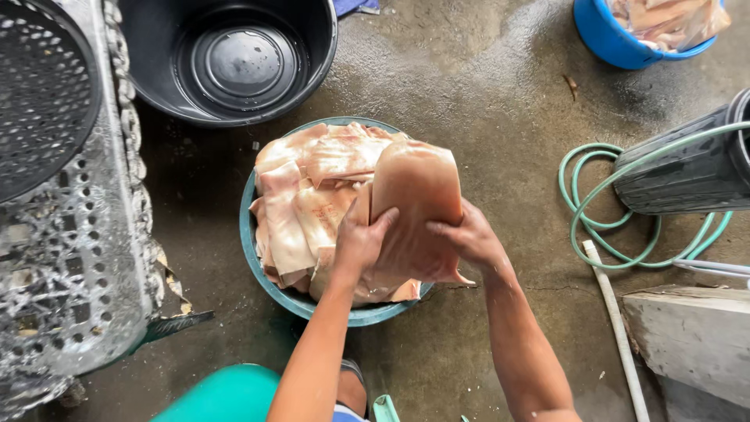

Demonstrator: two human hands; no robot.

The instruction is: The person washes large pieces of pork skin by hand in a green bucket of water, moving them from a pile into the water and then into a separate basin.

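A teal round basin [251, 258] on the wet concrete floor is piled with pale pink flat slabs of skin-like meat [301, 199]. Both hands hold one large slab [414, 187] upright over the basin's right side. My left hand [361, 238] grips its lower left edge, thumb towards the slab's middle. At the lower right edge, my right hand [467, 234] has its fingers pressed on the slab's face.
A big black tub [226, 55] stands behind the basin. A perforated metal crate with a black basket [55, 156] fills the left. A blue bucket of more slabs [625, 35] is at top right. A green hose [598, 203], black bin [687, 168], white pipe [617, 328] and concrete block [695, 336] lie right.
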